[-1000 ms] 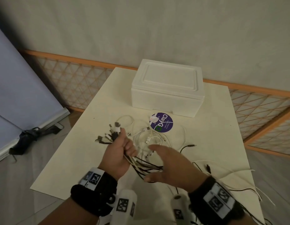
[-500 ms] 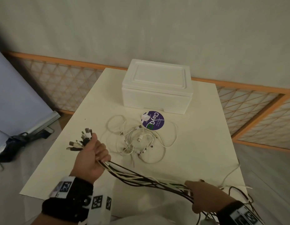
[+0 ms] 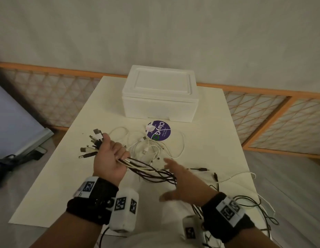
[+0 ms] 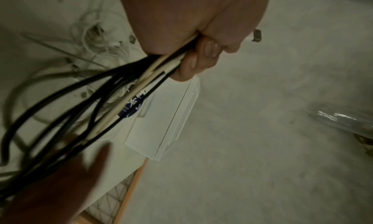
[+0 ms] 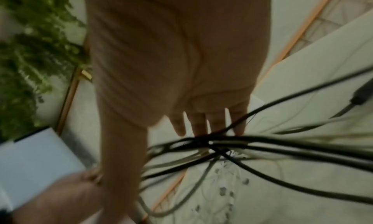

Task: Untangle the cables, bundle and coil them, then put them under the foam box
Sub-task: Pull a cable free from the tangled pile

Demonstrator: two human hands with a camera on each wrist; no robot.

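My left hand (image 3: 111, 158) grips a bundle of black and white cables (image 3: 146, 171) near their plug ends (image 3: 92, 145), which fan out to the left. In the left wrist view the fingers (image 4: 201, 58) curl round the bundle (image 4: 121, 96). My right hand (image 3: 180, 183) is spread with straight fingers over the bundle's trailing part, holding nothing; the right wrist view shows its fingers (image 5: 201, 123) just above the crossed cables (image 5: 232, 144). A loose pile of white cables (image 3: 152, 147) lies on the table. The white foam box (image 3: 160, 96) stands at the table's far middle.
A round purple sticker (image 3: 159, 131) lies in front of the box. The cables' tails (image 3: 245, 203) trail over the white table's (image 3: 218, 140) right front corner. Lattice screens (image 3: 53, 99) stand behind. A plant (image 5: 30, 51) grows at the side.
My right hand let go of the bundle's far end and came back left toward my left hand, now spread over the slack cables. My left hand kept its grip.
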